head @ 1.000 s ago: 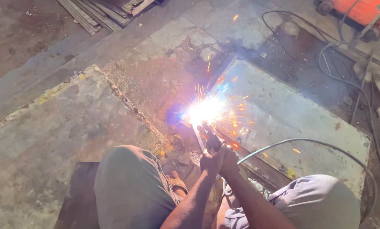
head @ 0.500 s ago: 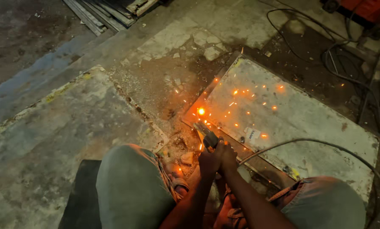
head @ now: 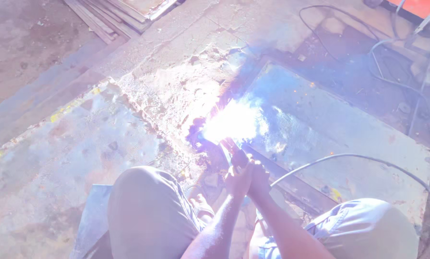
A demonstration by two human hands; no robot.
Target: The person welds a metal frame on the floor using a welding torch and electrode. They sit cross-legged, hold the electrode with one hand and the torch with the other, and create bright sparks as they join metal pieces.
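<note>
I crouch over a large grey metal sheet (head: 340, 129) lying on the concrete floor. My left hand (head: 237, 178) and my right hand (head: 259, 178) are clasped together around a welding electrode holder (head: 229, 149). Its tip points at the sheet's near left edge, where a white-blue welding arc (head: 232, 122) glares and washes out the view. A dark cable (head: 368, 160) loops from the holder over the sheet to the right. My knees in grey trousers (head: 148, 211) flank my arms.
A second flat plate (head: 71, 158) lies to the left. Stacked metal strips (head: 114, 14) rest at the top. More cables (head: 388, 52) and a red machine (head: 416, 7) are at the upper right. A dark metal piece (head: 92, 220) sits under my left leg.
The arc was bright, died to scattered orange sparks half a second ago, and now flares bright again. My hands stay clasped on the holder at the same spot.
</note>
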